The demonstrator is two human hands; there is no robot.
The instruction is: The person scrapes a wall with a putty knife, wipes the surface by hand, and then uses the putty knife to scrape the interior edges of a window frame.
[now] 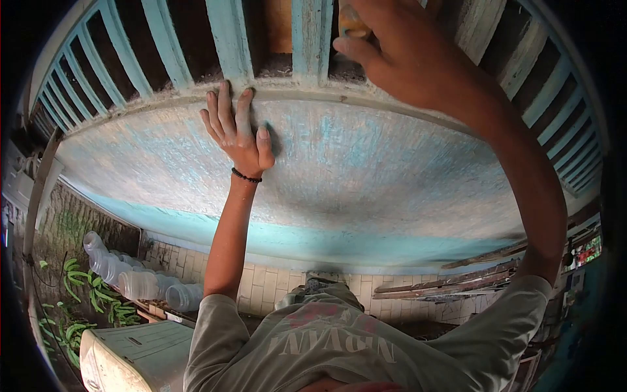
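Down at the lower left, a row of clear, ribbed plastic jars [140,284] lies on its side along a ledge, touching one another; you cannot tell what, if anything, is in them. Just in front of them sits a white plastic lidded box [134,353], its lid shut, so its contents are hidden.

Your right hand [411,62] is raised at the top of the view, with the fingers curled shut around a small yellow-orange object [353,25]. Only a corner of the object shows above your thumb, so neither its long axis nor which way it points can be told. It sits against a pale blue painted wooden slat [310,36]. The slat stands upright, and its long axis runs from the sill straight up out of view. Its neighbours stand either side of it with dark gaps between.

Your left hand [238,134] holds nothing. It lies flat with the fingers spread wide and the palm pressed on the worn blue plastered wall [366,170]. The fingertips reach the sill under the slats, and a black bead bracelet [246,176] rings the wrist.

The plaster is scuffed and streaked, grey showing through the blue, with a stronger teal band along its foot. Below it come off-white floor tiles [268,287]. Weathered wooden planks [457,281] lie at the right, and green leafy plants [85,307] grow at the left beside a mossy brick wall. Your grey printed T-shirt [326,353] fills the bottom edge.
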